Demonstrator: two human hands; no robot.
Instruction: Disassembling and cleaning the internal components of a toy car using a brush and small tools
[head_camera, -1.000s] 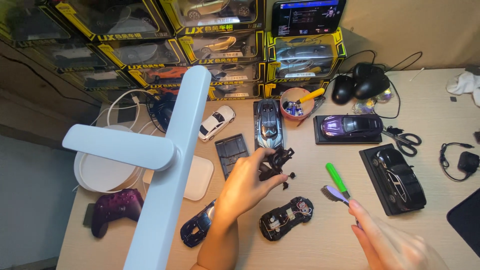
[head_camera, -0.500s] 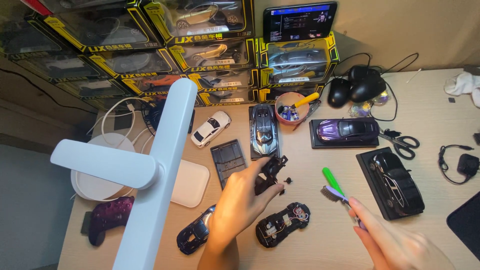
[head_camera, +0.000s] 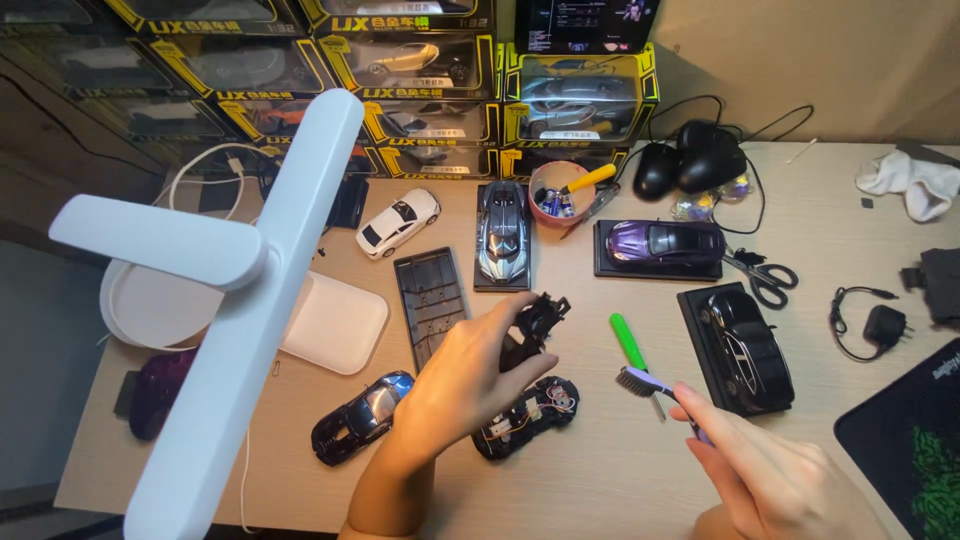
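The black car part (head_camera: 535, 322) sits pinched in the left hand's (head_camera: 470, 385) closed fingers above a cluttered wooden desk (head_camera: 640, 470) — its long axis tilting up-right. The right hand (head_camera: 770, 475) grips a small brush (head_camera: 650, 385), bristles pointing left — boxed model cars (head_camera: 420, 70) are stacked behind.

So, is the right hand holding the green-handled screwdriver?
No, the right hand grips a small purple-handled brush; the green-handled screwdriver lies on the desk.

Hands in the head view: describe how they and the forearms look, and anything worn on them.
Both are bare. The left hand and its forearm show no sleeve, glove, watch or ring. The right hand is also ungloved, with no ring in sight; its wrist is cut off by the picture's edge, so a sleeve there cannot be told.
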